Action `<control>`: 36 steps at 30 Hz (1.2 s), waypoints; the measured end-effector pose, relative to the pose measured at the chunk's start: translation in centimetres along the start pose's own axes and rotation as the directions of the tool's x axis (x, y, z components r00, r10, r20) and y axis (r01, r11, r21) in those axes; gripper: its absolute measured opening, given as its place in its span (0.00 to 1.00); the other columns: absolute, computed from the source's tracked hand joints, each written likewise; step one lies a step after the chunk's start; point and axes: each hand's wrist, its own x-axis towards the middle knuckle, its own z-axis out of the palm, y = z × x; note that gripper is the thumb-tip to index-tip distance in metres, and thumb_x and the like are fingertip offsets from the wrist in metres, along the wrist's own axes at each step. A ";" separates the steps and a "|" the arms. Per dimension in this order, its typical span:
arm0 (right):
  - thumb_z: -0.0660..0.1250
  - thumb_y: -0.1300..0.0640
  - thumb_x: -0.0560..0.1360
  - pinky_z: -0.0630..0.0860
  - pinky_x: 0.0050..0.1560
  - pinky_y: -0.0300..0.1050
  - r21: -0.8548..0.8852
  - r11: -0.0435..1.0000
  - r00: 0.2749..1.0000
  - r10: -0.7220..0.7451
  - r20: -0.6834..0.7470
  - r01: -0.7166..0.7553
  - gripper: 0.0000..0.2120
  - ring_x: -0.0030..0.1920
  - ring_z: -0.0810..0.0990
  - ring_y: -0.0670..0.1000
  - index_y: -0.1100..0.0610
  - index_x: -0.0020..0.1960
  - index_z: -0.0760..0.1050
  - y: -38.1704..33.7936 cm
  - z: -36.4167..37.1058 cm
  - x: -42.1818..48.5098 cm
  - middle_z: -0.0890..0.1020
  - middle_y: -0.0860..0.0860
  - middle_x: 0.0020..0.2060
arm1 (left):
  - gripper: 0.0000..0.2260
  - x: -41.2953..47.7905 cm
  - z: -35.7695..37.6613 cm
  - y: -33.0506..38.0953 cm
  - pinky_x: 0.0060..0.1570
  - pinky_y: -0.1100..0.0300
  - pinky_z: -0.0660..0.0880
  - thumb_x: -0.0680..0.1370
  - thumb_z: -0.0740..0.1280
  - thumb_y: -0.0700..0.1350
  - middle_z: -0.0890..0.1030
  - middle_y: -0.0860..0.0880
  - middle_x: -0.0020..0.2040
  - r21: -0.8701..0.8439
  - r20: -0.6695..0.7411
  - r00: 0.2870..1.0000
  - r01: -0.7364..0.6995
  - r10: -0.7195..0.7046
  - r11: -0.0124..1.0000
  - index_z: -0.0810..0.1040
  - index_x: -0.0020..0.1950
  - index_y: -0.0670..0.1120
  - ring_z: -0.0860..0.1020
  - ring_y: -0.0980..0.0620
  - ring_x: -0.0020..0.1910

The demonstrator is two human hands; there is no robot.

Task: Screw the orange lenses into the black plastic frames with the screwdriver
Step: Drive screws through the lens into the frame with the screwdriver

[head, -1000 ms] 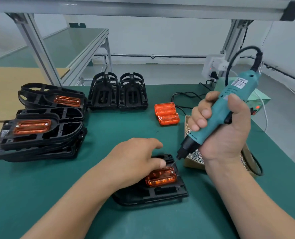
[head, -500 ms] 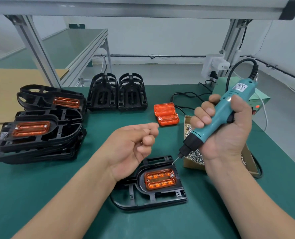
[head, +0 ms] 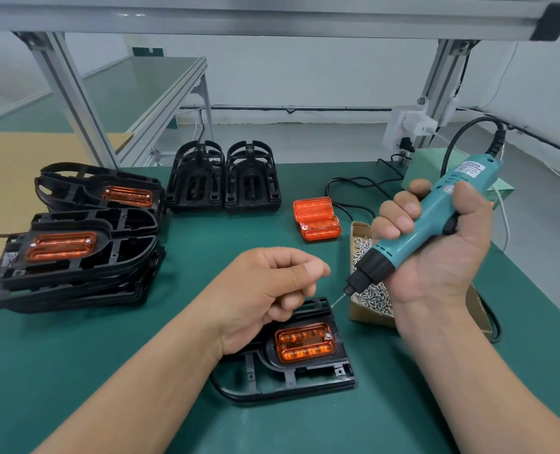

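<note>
A black plastic frame lies flat near the table's front, with an orange lens seated in it and a screw head at the lens's upper right corner. My left hand hovers just above the frame's far left part, fingers curled and thumb pressed against the forefinger; nothing shows between them. My right hand grips the teal electric screwdriver, tilted down to the left. Its bit tip hangs just past the frame's far right corner, close to my left thumb.
A cardboard box of screws sits under the screwdriver. Two loose orange lenses lie behind it. Empty black frames stand at the back; frames with lenses are stacked at the left. The screwdriver's cable and a green power unit are at the right.
My left hand lifted off the lens and frame, curled up, and moved up and right toward the bit. The screwdriver tip drew back from the lens toward the screw box.
</note>
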 end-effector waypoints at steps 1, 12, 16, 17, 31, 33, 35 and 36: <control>0.57 0.45 0.82 0.69 0.31 0.41 0.010 1.000 1.000 -0.009 -0.011 0.009 0.16 0.31 0.67 0.47 0.57 0.48 0.73 -0.1 0.0 0.0 0.68 0.49 0.36 | 0.04 0.1 0.0 0.0 0.26 0.67 0.65 0.79 0.74 0.42 0.80 0.47 0.40 -0.001 -0.002 1.000 0.003 -0.003 1.000 0.88 0.51 0.43 0.70 0.56 0.30; 0.59 0.45 0.82 0.69 0.34 0.42 0.035 0.994 0.989 -0.103 -0.109 0.108 0.15 0.33 0.67 0.48 0.57 0.48 0.73 -0.5 -0.3 0.5 0.69 0.49 0.37 | 0.06 0.1 0.4 -0.6 0.28 0.66 0.72 0.80 0.71 0.33 0.85 0.40 0.45 -0.007 0.032 0.999 0.043 -0.043 0.999 0.87 0.51 0.41 0.79 0.53 0.34; 0.60 0.46 0.83 0.69 0.34 0.42 0.025 0.993 0.987 -0.114 -0.116 0.118 0.15 0.33 0.68 0.48 0.57 0.47 0.73 -0.4 -0.3 0.5 0.69 0.50 0.36 | 0.06 -0.1 0.5 -0.5 0.30 0.66 0.73 0.80 0.71 0.33 0.85 0.40 0.46 -0.003 0.050 0.998 0.034 -0.033 0.999 0.86 0.52 0.41 0.80 0.52 0.35; 0.60 0.46 0.83 0.69 0.34 0.42 0.024 0.993 0.986 -0.115 -0.118 0.119 0.15 0.33 0.68 0.48 0.57 0.47 0.73 -0.4 -0.3 0.5 0.69 0.50 0.36 | 0.06 -0.1 0.5 -0.5 0.30 0.66 0.74 0.80 0.72 0.33 0.85 0.40 0.46 -0.004 0.052 0.998 0.032 -0.032 0.999 0.87 0.52 0.41 0.81 0.51 0.36; 0.61 0.46 0.82 0.70 0.34 0.42 0.020 0.993 0.985 -0.116 -0.125 0.120 0.15 0.32 0.69 0.48 0.57 0.47 0.73 -0.2 -0.3 0.4 0.70 0.50 0.36 | 0.06 -0.3 0.8 -0.4 0.33 0.65 0.77 0.79 0.73 0.34 0.85 0.40 0.46 -0.023 0.052 0.998 0.038 -0.037 0.999 0.84 0.54 0.41 0.84 0.50 0.39; 0.61 0.46 0.82 0.70 0.34 0.43 0.015 0.992 0.985 -0.119 -0.127 0.122 0.15 0.32 0.69 0.48 0.57 0.47 0.73 -0.2 -0.2 0.4 0.70 0.50 0.36 | 0.06 -0.3 0.8 -0.4 0.33 0.65 0.77 0.79 0.73 0.34 0.86 0.40 0.47 -0.024 0.051 0.998 0.036 -0.035 0.999 0.84 0.54 0.41 0.85 0.49 0.40; 0.61 0.46 0.82 0.70 0.34 0.43 0.005 0.992 0.984 -0.128 -0.125 0.129 0.15 0.32 0.69 0.49 0.57 0.47 0.73 -0.1 -0.2 0.4 0.70 0.50 0.36 | 0.05 -0.3 0.8 -0.4 0.33 0.65 0.77 0.80 0.72 0.34 0.86 0.40 0.47 -0.018 0.044 0.999 0.034 -0.033 0.999 0.84 0.54 0.41 0.85 0.49 0.40; 0.61 0.46 0.83 0.69 0.35 0.43 -0.002 0.991 0.983 -0.136 -0.124 0.137 0.15 0.32 0.69 0.49 0.57 0.46 0.73 -0.1 -0.2 0.4 0.70 0.50 0.36 | 0.05 -0.3 0.8 -0.4 0.34 0.65 0.77 0.80 0.72 0.34 0.86 0.39 0.47 -0.017 0.040 0.999 0.031 -0.031 0.999 0.84 0.54 0.41 0.85 0.49 0.41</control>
